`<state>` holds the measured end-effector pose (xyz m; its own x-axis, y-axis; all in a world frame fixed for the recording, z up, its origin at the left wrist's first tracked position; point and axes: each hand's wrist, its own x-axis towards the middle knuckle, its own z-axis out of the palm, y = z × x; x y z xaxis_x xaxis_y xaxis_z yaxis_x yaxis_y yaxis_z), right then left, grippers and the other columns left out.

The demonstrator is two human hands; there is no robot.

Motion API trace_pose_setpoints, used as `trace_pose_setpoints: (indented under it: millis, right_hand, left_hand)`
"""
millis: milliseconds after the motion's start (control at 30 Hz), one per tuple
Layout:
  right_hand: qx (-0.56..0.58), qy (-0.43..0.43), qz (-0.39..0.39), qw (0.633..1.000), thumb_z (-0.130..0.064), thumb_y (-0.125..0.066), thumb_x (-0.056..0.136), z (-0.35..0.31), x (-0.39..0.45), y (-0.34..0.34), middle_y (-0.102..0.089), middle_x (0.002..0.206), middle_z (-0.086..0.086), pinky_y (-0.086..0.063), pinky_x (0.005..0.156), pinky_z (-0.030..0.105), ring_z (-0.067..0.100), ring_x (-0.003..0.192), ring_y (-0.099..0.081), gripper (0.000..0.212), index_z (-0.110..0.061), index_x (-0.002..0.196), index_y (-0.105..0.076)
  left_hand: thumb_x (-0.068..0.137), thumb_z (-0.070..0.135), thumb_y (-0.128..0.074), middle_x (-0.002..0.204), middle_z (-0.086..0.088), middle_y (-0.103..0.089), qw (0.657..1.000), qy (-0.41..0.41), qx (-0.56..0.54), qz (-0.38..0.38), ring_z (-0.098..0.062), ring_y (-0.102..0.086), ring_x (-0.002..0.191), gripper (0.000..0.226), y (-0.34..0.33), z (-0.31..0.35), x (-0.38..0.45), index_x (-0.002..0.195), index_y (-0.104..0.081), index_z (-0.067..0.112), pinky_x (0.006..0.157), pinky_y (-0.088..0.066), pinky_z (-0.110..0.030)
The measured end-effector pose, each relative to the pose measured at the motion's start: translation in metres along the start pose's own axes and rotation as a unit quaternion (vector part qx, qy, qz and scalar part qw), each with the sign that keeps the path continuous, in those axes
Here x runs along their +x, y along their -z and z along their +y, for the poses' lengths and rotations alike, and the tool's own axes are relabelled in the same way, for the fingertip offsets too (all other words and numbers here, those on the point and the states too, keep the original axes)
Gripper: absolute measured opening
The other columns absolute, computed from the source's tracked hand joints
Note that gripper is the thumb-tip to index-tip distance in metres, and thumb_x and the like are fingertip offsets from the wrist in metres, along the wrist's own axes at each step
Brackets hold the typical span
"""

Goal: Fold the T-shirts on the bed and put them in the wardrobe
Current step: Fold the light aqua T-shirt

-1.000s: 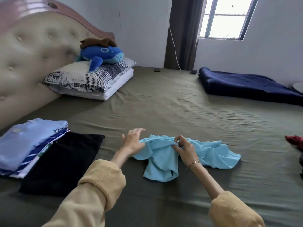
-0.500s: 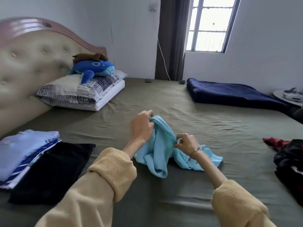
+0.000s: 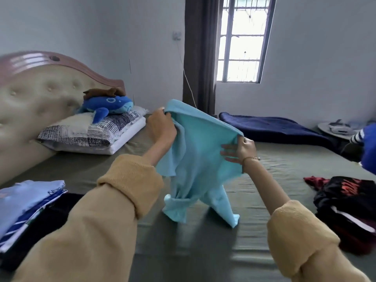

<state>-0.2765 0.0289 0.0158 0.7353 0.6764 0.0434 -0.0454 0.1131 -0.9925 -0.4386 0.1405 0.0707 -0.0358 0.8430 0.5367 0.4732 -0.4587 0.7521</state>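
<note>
Up off the olive-green bed sheet (image 3: 284,163) comes the light turquoise cotton T-shirt (image 3: 195,159), which half a second ago was still bunched low on the bed. Now it is hanging between both hands, its lower folds trailing and touching the sheet. The left hand (image 3: 161,129) is gripping the top edge, fingers (image 3: 165,116) curled tight round the cloth at the higher corner. The right hand (image 3: 243,148) is pinching the other corner, thumb on top and fingers (image 3: 227,153) lying pressed together against the fabric (a thin gold bracelet (image 3: 252,158) is showing at that wrist). Sitting at the left edge is the stack of folded blue and black shirts (image 3: 30,202). Lying at the right, unfolded, is a heap of dark black and red clothes (image 3: 345,200). A blue plush whale (image 3: 107,105) is resting on the patterned pillows (image 3: 91,131) by the headboard.
</note>
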Motion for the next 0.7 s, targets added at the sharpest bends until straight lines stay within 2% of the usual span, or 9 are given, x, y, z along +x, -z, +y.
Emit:
trace_pose_setpoints:
  millis: [100,167,267,333,400,500,567,633,700]
  right_hand:
    - [-0.062,0.015,0.010,0.998,-0.035,-0.026,0.103,-0.010,0.005,-0.001,-0.061,0.121,0.018,-0.050,0.073,0.039,0.034,0.099,-0.062,0.041,-0.007,0.118,-0.052]
    - [-0.224,0.049,0.046,0.972,-0.034,-0.029,0.103,-0.002,0.008,0.006,-0.059,0.122,0.022,-0.046,0.088,0.038,0.038,0.114,-0.054,0.044,-0.002,0.117,-0.056]
    - [-0.368,0.027,0.080,0.926,-0.036,-0.041,0.098,0.008,0.008,0.022,-0.064,0.108,0.026,-0.043,0.082,0.035,0.038,0.103,-0.059,0.048,0.005,0.108,-0.061]
    - [-0.351,-0.070,0.011,0.934,-0.033,-0.048,0.092,0.015,0.011,0.026,-0.067,0.083,0.025,-0.052,0.081,0.038,0.035,0.079,-0.067,0.042,0.006,0.102,-0.058]
    - [-0.409,-0.185,-0.083,0.890,-0.029,-0.046,0.091,0.018,0.015,0.027,-0.067,0.060,0.018,-0.051,0.081,0.043,0.028,0.056,-0.067,0.028,-0.001,0.092,-0.049]
    - [-0.492,-0.251,-0.154,0.819,-0.027,-0.037,0.094,0.019,0.033,0.025,-0.067,0.052,0.010,-0.041,0.066,0.030,0.018,0.044,-0.065,0.022,-0.005,0.093,-0.041]
    - [-0.483,-0.257,-0.152,0.823,-0.027,-0.034,0.096,0.023,0.054,0.022,-0.067,0.051,0.007,-0.043,0.067,0.029,0.015,0.043,-0.065,0.026,-0.004,0.097,-0.046]
    - [-0.452,-0.241,-0.119,0.851,-0.027,-0.034,0.097,0.029,0.076,0.019,-0.065,0.048,0.005,-0.046,0.075,0.035,0.015,0.043,-0.063,0.030,-0.004,0.093,-0.052]
    - [-0.352,-0.186,-0.063,0.915,-0.024,-0.035,0.098,0.029,0.105,0.015,-0.069,0.065,0.008,-0.047,0.077,0.042,0.020,0.065,-0.064,0.028,-0.004,0.100,-0.055]
  left_hand:
    - [0.099,0.016,-0.030,0.116,-0.026,-0.062,0.985,0.110,-0.061,-0.119,-0.040,-0.062,0.102,0.037,-0.009,-0.002,0.000,0.117,-0.057,-0.003,0.083,-0.050,-0.038]
    - [0.101,0.017,-0.027,0.110,-0.029,-0.063,0.959,0.165,-0.053,-0.224,-0.042,-0.065,0.097,0.038,-0.011,-0.010,-0.004,0.112,-0.055,-0.007,0.084,-0.053,-0.047]
    - [0.100,0.013,-0.030,0.074,-0.016,-0.069,0.919,0.196,0.045,-0.340,-0.033,-0.065,0.083,0.052,-0.005,-0.026,-0.007,0.064,-0.065,0.002,0.069,-0.048,-0.036]
    - [0.099,0.020,-0.034,0.049,-0.007,-0.059,0.886,0.224,0.109,-0.390,-0.020,-0.054,0.061,0.062,-0.005,-0.041,-0.004,0.044,-0.061,0.008,0.060,-0.040,-0.026]
    - [0.097,0.023,-0.038,0.070,-0.014,-0.059,0.839,0.246,0.187,-0.448,-0.027,-0.058,0.069,0.040,-0.011,-0.053,0.003,0.073,-0.058,-0.001,0.060,-0.045,-0.028]
    - [0.098,0.025,-0.041,0.098,-0.021,-0.062,0.796,0.270,0.233,-0.489,-0.034,-0.061,0.108,0.030,-0.024,-0.062,0.012,0.098,-0.054,-0.002,0.073,-0.050,-0.035]
    - [0.098,0.021,-0.040,0.090,-0.021,-0.063,0.813,0.261,0.222,-0.470,-0.034,-0.065,0.093,0.029,-0.041,-0.066,0.018,0.093,-0.057,-0.003,0.070,-0.052,-0.036]
    - [0.097,0.012,-0.037,0.067,-0.019,-0.060,0.851,0.236,0.199,-0.424,-0.031,-0.059,0.062,0.030,-0.060,-0.066,0.024,0.079,-0.054,-0.004,0.052,-0.049,-0.034]
    - [0.098,0.007,-0.033,0.085,-0.022,-0.064,0.899,0.207,0.107,-0.371,-0.034,-0.061,0.075,0.027,-0.087,-0.066,0.040,0.103,-0.056,-0.006,0.051,-0.050,-0.036]
